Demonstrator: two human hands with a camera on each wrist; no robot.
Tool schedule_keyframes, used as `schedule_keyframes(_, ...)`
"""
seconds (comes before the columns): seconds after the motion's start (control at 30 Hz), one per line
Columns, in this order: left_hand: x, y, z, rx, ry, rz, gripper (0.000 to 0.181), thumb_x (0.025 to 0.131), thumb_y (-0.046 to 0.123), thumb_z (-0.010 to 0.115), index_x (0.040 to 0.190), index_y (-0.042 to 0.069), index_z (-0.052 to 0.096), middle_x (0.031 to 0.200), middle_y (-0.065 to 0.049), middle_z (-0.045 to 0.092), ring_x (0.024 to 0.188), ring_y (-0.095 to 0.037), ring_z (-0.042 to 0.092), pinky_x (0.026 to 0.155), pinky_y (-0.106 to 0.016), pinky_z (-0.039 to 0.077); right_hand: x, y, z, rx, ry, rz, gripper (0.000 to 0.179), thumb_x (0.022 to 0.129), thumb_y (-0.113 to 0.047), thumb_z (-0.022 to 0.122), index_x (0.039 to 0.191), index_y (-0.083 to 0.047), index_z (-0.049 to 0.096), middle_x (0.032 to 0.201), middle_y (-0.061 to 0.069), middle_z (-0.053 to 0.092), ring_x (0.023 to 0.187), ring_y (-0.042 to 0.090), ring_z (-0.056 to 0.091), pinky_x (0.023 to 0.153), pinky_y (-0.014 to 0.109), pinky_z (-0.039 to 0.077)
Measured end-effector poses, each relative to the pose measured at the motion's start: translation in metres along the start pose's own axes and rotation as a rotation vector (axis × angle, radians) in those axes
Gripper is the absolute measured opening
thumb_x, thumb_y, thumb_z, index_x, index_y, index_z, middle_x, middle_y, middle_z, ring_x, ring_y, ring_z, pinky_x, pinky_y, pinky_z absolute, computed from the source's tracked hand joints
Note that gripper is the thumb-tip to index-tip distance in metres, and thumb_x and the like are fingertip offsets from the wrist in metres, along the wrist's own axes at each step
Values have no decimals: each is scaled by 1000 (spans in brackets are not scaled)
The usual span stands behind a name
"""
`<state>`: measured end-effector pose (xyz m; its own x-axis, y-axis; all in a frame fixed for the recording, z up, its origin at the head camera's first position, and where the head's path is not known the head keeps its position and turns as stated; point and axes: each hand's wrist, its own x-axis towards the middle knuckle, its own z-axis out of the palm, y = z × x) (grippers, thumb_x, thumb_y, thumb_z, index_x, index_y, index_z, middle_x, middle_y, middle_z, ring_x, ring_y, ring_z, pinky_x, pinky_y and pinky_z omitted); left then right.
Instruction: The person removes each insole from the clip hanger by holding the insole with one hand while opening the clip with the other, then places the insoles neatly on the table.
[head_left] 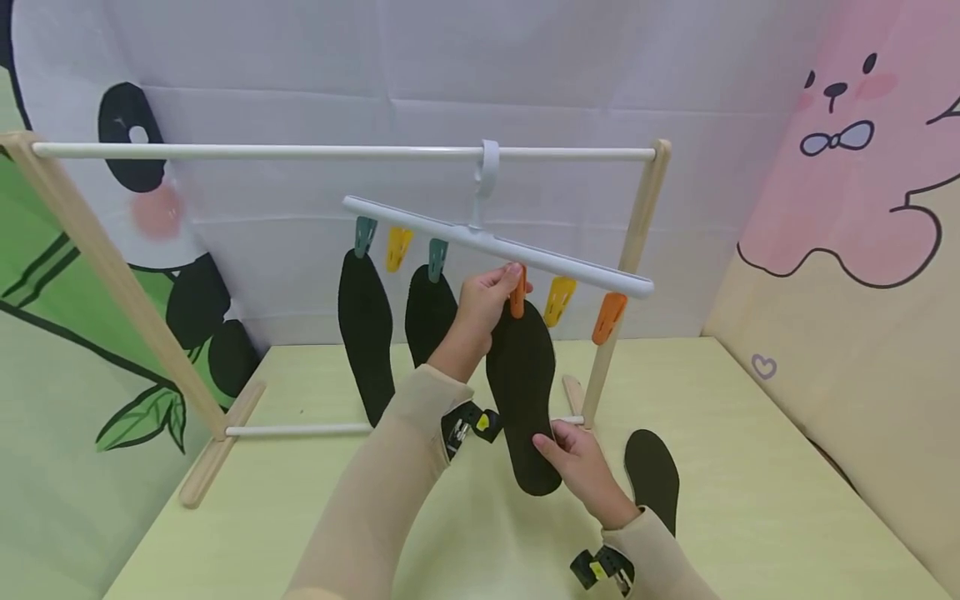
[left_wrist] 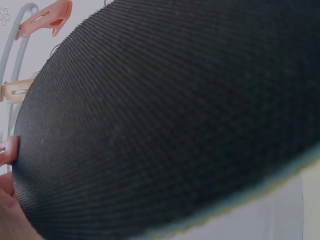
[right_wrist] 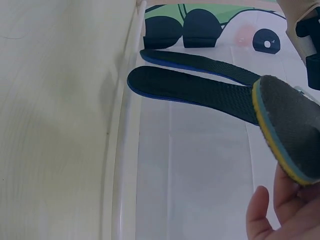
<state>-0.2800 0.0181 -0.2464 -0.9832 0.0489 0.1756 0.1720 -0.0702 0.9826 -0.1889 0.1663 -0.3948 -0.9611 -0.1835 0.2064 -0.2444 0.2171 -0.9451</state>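
Note:
A white hanger (head_left: 487,242) with coloured clips hangs tilted, lower at its right end. My left hand (head_left: 480,308) pinches an orange clip (head_left: 518,293) at the top of a black insole (head_left: 521,375). Lower down, my right hand (head_left: 581,467) holds that insole by its right edge, thumb on the front. Its ribbed face (left_wrist: 165,115) fills most of the left wrist view, hiding the clip there. In the right wrist view the insole (right_wrist: 290,125) shows a yellow and blue edge. Two other insoles (head_left: 363,325) (head_left: 430,308) hang from teal clips on the left.
A rack with a white top rod (head_left: 262,152) and wooden legs stands on the pale table (head_left: 750,467). Another black insole (head_left: 652,475) lies at the right, partly behind my right forearm. Yellow clips (head_left: 558,301) (head_left: 398,248) and an orange clip (head_left: 609,317) hang without insoles.

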Motion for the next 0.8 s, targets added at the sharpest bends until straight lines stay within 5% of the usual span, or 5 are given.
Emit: schedule_keyframes(0.8, -3, 1, 5, -18, 15, 10, 35, 100, 22, 53, 117, -6, 65, 93, -14, 69, 110, -28, 56, 106, -42, 32, -4, -1, 2, 9, 20, 7, 22, 96, -8, 57, 104, 12, 61, 99, 22, 66, 88, 22, 64, 79, 26, 50)
